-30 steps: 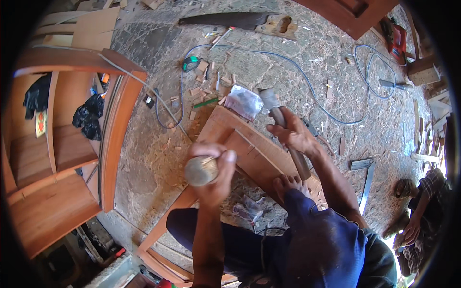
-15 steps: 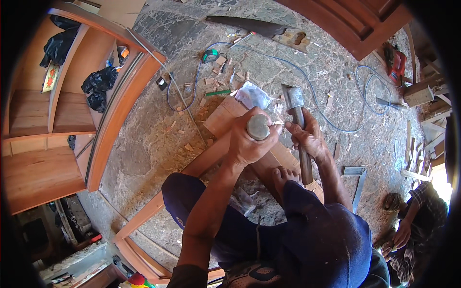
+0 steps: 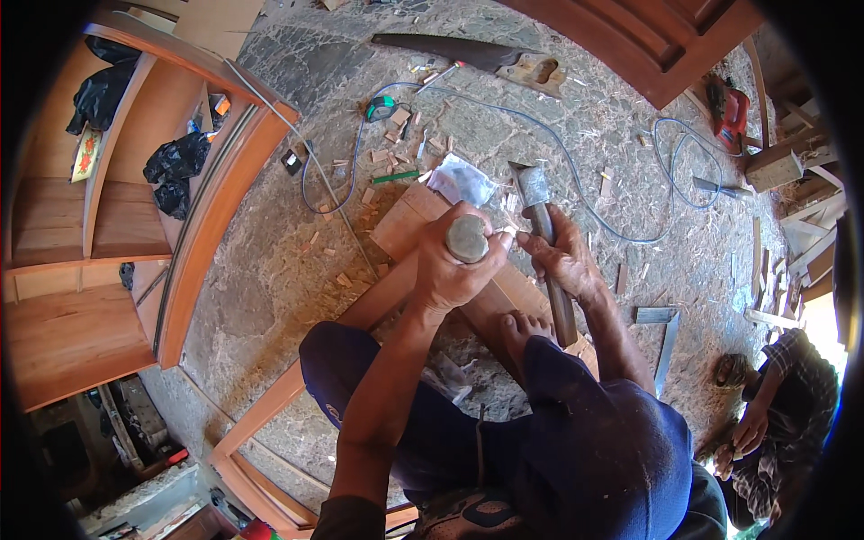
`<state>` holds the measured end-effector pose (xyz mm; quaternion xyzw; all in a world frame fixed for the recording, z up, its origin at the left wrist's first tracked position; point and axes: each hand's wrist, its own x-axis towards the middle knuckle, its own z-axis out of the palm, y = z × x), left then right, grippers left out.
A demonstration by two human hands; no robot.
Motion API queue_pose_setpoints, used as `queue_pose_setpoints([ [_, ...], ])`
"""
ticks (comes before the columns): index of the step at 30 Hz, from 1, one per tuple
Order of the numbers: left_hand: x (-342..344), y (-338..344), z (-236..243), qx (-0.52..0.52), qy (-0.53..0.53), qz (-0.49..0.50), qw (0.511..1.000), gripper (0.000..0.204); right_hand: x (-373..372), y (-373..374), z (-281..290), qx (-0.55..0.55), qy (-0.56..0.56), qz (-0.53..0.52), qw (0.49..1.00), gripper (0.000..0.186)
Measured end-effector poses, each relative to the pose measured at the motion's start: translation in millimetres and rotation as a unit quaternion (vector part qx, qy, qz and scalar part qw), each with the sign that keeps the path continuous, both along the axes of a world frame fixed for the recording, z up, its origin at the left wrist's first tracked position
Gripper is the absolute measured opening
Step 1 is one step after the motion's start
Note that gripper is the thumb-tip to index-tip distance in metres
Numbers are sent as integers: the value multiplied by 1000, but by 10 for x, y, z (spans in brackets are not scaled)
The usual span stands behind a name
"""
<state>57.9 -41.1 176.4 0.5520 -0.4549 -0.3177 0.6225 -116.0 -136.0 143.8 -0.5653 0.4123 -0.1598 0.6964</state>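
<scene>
Right, the left hand [image 3: 443, 277] has its fingers curled snugly around a round-ended handle [image 3: 467, 238], the pale butt facing up at us; whatever sits at its lower end is hidden by the hand. Alongside, the right hand [image 3: 565, 259] has its fingers wrapped around the shaft of a metal-headed striking tool [image 3: 529, 184], head pointing away, wooden shaft slanting back toward the body. The right thumb and forefinger tips come very near the left fingertips; touching or not, I can't tell.

Underneath both, a wooden board [image 3: 402, 216] runs diagonally across the floor [image 3: 270, 261], and a bare foot [image 3: 520, 333] is planted on it. There's a clear plastic bag [image 3: 462, 181] at the board's far end, wood offcuts scattered beside it, plus a green strip [image 3: 396, 177] and a green tape measure [image 3: 379, 109].

Further out, a blue cable [image 3: 567, 144] loops over the floor below a handsaw [image 3: 477, 56], with a metal square [image 3: 667, 346] over to the right. Out left stands an open wooden cabinet [image 3: 216, 216] holding black plastic bags [image 3: 177, 157]; lower right, another person [image 3: 778, 423] sits near the edge of view.
</scene>
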Motion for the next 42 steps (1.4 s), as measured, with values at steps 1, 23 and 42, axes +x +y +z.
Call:
queue_pose_setpoints([
  [1, 3, 6, -11, 5, 8, 0, 1000, 21, 0, 1, 6, -2, 5, 3, 1000, 48],
  [23, -33, 308, -227, -70, -93, 7, 993, 30, -115, -22, 1622, -500, 113, 415, 752, 48],
  [42, -64, -483, -47, 26, -93, -19, 995, 20, -483, 81, 770, -219, 140, 13, 966, 38],
])
